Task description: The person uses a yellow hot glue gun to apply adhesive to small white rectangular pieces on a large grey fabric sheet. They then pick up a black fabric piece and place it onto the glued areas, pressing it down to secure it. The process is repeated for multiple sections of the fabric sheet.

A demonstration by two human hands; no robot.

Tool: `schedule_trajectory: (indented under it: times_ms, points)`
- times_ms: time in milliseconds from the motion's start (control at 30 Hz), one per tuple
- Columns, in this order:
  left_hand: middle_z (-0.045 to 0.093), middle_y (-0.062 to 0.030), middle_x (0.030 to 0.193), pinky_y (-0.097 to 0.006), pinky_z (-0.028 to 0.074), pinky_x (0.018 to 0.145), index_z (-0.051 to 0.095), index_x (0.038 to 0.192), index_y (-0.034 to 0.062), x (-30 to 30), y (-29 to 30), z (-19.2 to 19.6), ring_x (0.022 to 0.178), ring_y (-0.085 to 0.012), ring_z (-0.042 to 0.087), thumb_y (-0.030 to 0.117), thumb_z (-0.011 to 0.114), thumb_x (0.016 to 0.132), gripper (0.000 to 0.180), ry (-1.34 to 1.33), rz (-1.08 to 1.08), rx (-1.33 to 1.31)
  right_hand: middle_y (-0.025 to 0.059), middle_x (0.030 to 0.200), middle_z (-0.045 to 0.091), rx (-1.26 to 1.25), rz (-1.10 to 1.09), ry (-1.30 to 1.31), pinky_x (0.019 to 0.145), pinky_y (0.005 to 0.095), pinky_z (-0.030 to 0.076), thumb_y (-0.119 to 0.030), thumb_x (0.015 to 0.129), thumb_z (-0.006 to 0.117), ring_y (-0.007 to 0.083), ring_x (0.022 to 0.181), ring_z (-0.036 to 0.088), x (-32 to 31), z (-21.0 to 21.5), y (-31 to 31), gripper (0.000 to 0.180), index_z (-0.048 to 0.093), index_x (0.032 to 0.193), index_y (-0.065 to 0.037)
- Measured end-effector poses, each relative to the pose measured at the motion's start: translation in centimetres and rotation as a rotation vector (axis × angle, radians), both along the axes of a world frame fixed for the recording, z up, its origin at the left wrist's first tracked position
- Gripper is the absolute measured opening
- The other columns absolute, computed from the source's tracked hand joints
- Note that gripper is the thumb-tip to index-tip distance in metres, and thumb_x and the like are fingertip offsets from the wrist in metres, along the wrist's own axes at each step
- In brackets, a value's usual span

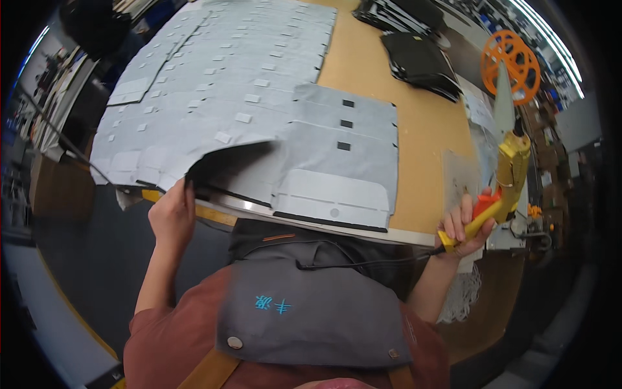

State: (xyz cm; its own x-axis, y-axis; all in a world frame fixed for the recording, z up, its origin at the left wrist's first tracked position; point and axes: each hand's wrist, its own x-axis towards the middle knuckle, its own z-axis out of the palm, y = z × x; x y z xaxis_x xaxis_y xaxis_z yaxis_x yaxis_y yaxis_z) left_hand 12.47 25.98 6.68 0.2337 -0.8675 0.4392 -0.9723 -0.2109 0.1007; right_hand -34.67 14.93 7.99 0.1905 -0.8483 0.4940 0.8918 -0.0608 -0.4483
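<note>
My left hand (173,215) pinches the edge of a grey fabric panel (234,163), folding it up from the table's near edge so its dark underside shows. My right hand (468,227) is wrapped round the handle of a yellow trigger gun (508,170) with a red-orange trigger, raised past the table's right edge. A black cord trails from its handle across my apron; the gun's exact kind is unclear. Beside the lifted panel, another grey panel (372,155) lies flat, with a pale pocket strip, dark patches and a black lower edge.
Overlapping grey panels with small white tabs (259,55) cover much of the tan table (363,61). Stacks of black pieces (421,61) sit at the far right. An orange spoked wheel (508,68) stands beyond the gun. White cords (461,298) hang below the table at right.
</note>
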Motion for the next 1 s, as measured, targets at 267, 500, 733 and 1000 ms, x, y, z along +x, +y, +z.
schedule_trajectory:
  times_ms: [267,500,733,1000]
  points:
    - [0.072,-0.0085,0.103,-0.031,0.055,0.064,0.067,0.11,0.008,-1.6,0.2,1.1,0.078,-0.0265,0.071,0.024,0.077,0.079,0.037,0.112,-0.417,0.094,0.0211,0.153,0.033,-0.062,-0.204,0.266,0.056,0.0285,0.047,-0.042,0.097,0.057,0.0133,0.058,0.05,-2.6,3.1,-1.8,0.07,0.028,0.152,-0.01]
    - [0.072,-0.0075,0.109,-0.034,0.054,0.063,0.066,0.111,0.0065,-5.2,-6.9,0.8,0.077,-0.0264,0.07,0.017,0.076,0.079,0.034,0.149,-0.786,0.113,0.0176,0.148,0.036,-0.19,-0.286,0.416,0.058,0.028,0.045,-0.037,0.095,0.06,0.0131,0.064,0.05,-6.1,10.1,-3.4,0.07,0.028,0.148,-0.003]
    - [0.069,-0.0023,0.113,-0.037,0.053,0.06,0.062,0.116,0.0102,-6.6,-17.8,-2.7,0.071,-0.0277,0.068,0.024,0.07,0.087,0.034,0.053,-0.793,0.187,0.0248,0.126,0.049,0.172,-0.237,0.495,0.051,0.0259,0.046,-0.021,0.085,0.061,0.0207,0.069,0.057,-1.8,4.0,-1.2,0.064,0.034,0.137,0.007]
    - [0.07,-0.0138,0.097,-0.037,0.053,0.075,0.061,0.112,0.0018,-5.8,-29.6,-2.6,0.087,-0.0248,0.068,0.037,0.07,0.089,0.043,0.472,-0.333,0.401,0.0223,0.121,0.053,0.29,-0.299,0.37,0.054,0.0277,0.054,-0.016,0.084,0.063,0.0294,0.111,0.053,-0.8,-1.7,-1.8,0.062,0.038,0.135,0.006]
